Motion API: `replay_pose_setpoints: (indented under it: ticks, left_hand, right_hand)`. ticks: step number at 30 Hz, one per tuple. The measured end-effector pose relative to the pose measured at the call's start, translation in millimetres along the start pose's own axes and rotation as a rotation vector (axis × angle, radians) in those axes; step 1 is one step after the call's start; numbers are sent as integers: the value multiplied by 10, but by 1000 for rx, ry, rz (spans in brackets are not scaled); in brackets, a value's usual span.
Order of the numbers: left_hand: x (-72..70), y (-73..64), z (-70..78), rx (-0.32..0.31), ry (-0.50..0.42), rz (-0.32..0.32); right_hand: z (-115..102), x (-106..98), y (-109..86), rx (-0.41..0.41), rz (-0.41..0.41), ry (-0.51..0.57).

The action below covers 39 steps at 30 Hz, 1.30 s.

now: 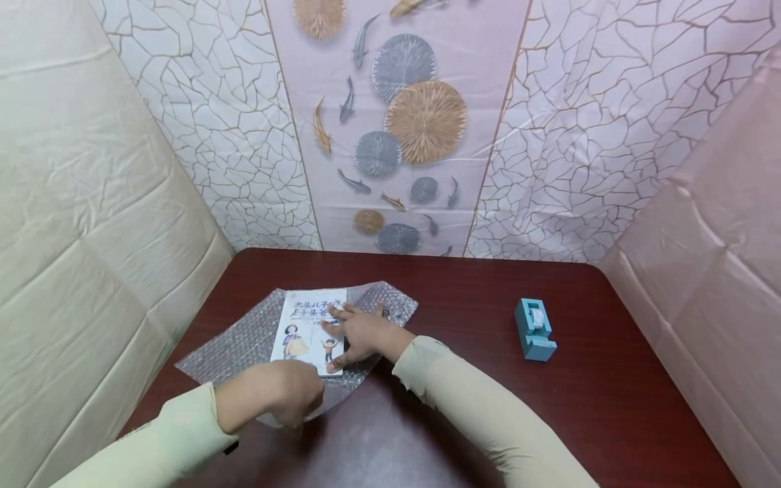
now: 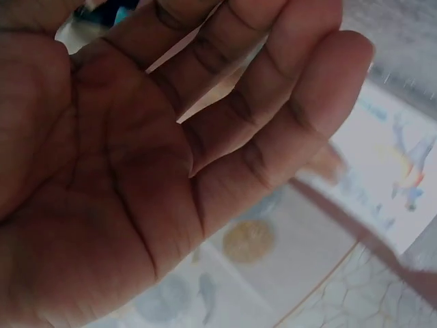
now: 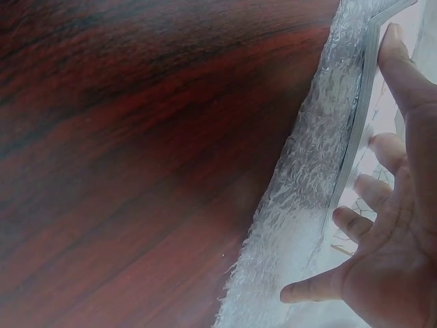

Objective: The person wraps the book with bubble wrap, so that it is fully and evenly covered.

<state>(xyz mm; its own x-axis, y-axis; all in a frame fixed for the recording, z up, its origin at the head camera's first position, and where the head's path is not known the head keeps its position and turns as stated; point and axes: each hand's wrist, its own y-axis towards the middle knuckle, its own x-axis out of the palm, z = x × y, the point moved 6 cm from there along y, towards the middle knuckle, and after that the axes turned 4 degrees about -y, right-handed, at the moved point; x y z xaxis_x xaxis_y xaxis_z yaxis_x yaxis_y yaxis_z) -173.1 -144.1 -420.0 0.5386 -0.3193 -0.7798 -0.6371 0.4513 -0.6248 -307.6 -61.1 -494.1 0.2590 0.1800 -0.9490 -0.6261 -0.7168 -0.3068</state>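
Note:
A white picture book (image 1: 308, 329) with blue lettering and drawn figures lies flat on a sheet of clear bubble wrap (image 1: 234, 342). My right hand (image 1: 361, 333) rests on the book's right side with its fingers spread. In the right wrist view the thumb and fingers press the cover, and the book's page edges (image 3: 355, 130) show above the bubble wrap. My left hand (image 1: 293, 392) is at the near edge of the book and wrap. In the left wrist view its fingers (image 2: 273, 130) are loosely bent, with nothing seen in the palm.
A teal tape dispenser (image 1: 529, 339) with a roll of tape stands on the right part of the dark red wooden table (image 1: 464, 298). A patterned cloth backdrop (image 1: 549, 135) hangs behind, and pale quilted panels (image 1: 67, 237) flank both sides.

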Motion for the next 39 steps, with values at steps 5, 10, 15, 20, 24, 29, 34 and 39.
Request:
replay_pose_setpoints:
  ticks: [5,10,15,20,24,29,34,39]
  left_hand:
    - [-255,-91,-96,-14,-18,106]
    - [-411,-143,-174,-6,-25,200]
    - [-549,-162,-255,24,-18,317]
    - [-639,-139,-357,62,-13,407]
    - [-680,-92,-462,91,-15,463]
    - [-687,-11,-601,112,-29,511]
    - [-677,59,-723,127,-23,549]
    - [-668,127,-821,123,1,579]
  right_hand:
    - [6,6,12,11,-4,-22]
    - [5,17,21,14,3,-24]
    - [7,22,21,15,19,-24]
    - [9,23,21,20,25,-20]
    - [14,18,25,25,30,-15]
    - [14,19,34,20,35,-13]
    - [16,16,28,17,22,-6]
    - [16,12,23,13,20,-30]
